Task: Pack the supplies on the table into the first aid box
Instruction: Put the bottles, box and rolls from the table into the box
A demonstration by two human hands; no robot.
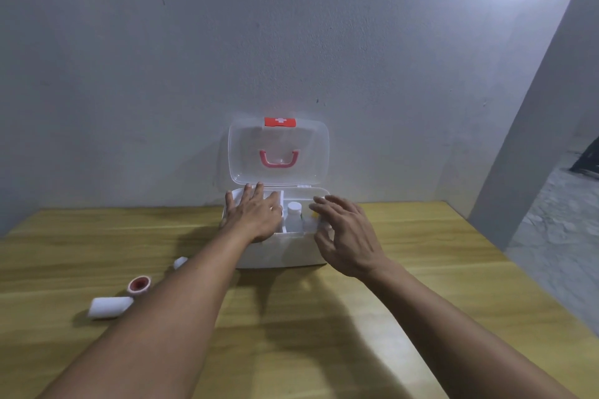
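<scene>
Two bare forearms come in from the bottom of the frame, one from the lower left and one from the lower right, narrowing toward the centre. No sleeve covers either as far as the frame edge. The left hand [254, 215] and the right hand [345, 236] are both ungloved, with short, plain nails on the fingers.

White first aid box [278, 249] open, clear lid [278, 152] upright; white bottle [294, 214] inside. Gauze roll [108, 307], tape roll [139, 285] on table.
</scene>
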